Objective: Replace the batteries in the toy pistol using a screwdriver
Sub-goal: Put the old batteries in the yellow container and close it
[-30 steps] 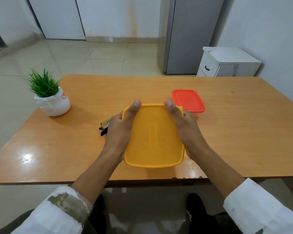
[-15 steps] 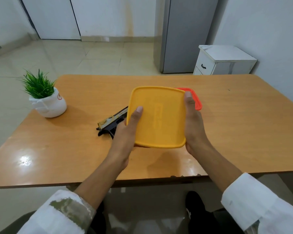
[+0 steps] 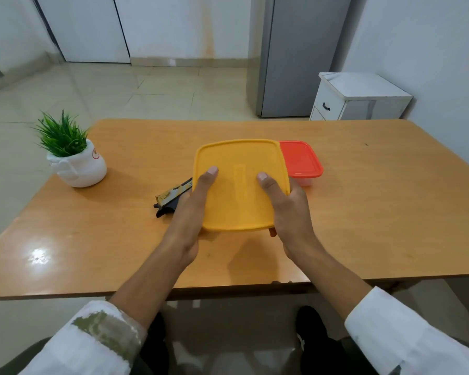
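Observation:
A yellow lidded box [image 3: 240, 182] is held above the wooden table [image 3: 377, 212] between both hands. My left hand [image 3: 192, 209] grips its left side with the thumb on the lid. My right hand [image 3: 287, 209] grips its right side, thumb also on the lid. The toy pistol [image 3: 171, 197], black with a yellowish patterned slide, lies on the table just left of the box, mostly hidden by my left hand. No screwdriver or batteries show.
A smaller box with a red lid [image 3: 301, 162] stands behind the yellow one to the right. A white pot with a green plant [image 3: 76, 161] sits at the table's left. A white cabinet [image 3: 360, 97] and grey fridge [image 3: 301, 55] stand beyond.
The yellow box was lifted off the table and tilted up. Both thumbs have slid further onto the lid, and the box now sits a little lower and flatter than half a second ago.

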